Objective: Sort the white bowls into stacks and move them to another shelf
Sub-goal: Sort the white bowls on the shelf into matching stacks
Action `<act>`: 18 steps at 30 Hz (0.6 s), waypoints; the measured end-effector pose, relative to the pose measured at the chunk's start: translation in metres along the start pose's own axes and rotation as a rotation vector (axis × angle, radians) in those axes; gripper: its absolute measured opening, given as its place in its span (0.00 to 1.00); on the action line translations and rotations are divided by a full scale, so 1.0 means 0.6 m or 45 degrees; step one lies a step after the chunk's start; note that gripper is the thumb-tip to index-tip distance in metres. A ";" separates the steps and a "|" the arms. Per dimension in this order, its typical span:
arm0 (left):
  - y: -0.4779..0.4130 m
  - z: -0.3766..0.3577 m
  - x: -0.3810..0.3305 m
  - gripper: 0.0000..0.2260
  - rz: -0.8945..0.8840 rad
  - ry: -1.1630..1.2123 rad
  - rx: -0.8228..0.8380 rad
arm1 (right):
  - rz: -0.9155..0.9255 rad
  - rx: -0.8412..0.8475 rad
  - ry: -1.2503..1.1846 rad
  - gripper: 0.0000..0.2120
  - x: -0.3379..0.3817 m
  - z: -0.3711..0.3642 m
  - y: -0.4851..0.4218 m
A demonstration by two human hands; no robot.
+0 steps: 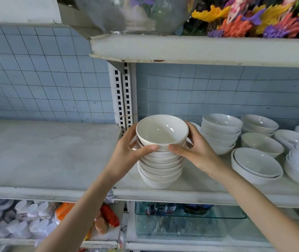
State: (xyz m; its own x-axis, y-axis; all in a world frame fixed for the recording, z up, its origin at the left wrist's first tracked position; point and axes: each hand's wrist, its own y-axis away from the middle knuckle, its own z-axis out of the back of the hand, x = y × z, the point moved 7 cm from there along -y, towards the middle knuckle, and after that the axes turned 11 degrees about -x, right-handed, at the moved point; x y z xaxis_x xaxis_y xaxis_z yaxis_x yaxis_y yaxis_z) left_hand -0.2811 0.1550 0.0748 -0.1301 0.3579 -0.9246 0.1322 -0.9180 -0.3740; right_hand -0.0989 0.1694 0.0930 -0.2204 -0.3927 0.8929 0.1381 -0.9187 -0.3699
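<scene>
**Two hands clasp a tall stack of white bowls**

The left hand (pixel 126 151) and right hand (pixel 197 151) each curl a grip round the upper bowls of a tall stack of glossy white ceramic bowls (pixel 160 166), thumbs in front. The stack stands upright near the front left corner of the right-hand grey shelf (pixel 190 195). The neighbouring grey shelf (pixel 45 155) lies directly left, nearer the left hand. Other piles of white bowls (pixel 219 133) sit to the right.

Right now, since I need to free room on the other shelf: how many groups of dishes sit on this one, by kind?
Deep bowl stack held by left hand and right hand: 1
Other deep bowl groups: 3
Wide shallow bowl stack: 1
Plate piles, cut off at right edge: at least 2
Total: at least 7
</scene>
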 end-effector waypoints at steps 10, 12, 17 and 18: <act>0.001 -0.003 0.014 0.37 0.036 0.061 0.007 | 0.001 0.014 -0.031 0.41 -0.005 -0.006 0.000; 0.002 -0.004 0.017 0.39 0.045 0.056 0.015 | -0.016 0.038 -0.029 0.45 -0.008 -0.006 -0.001; 0.011 -0.012 0.019 0.44 0.041 0.044 0.067 | -0.077 0.124 -0.072 0.49 -0.016 -0.006 0.001; 0.015 -0.015 0.019 0.43 0.032 0.026 0.096 | -0.087 0.141 -0.079 0.50 -0.020 -0.007 0.003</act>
State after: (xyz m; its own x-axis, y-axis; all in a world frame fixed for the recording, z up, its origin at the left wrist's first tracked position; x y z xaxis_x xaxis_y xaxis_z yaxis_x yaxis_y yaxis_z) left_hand -0.2723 0.1524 0.0602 -0.1074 0.3372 -0.9353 0.0610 -0.9367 -0.3448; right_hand -0.1002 0.1723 0.0805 -0.1734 -0.3229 0.9304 0.2313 -0.9317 -0.2802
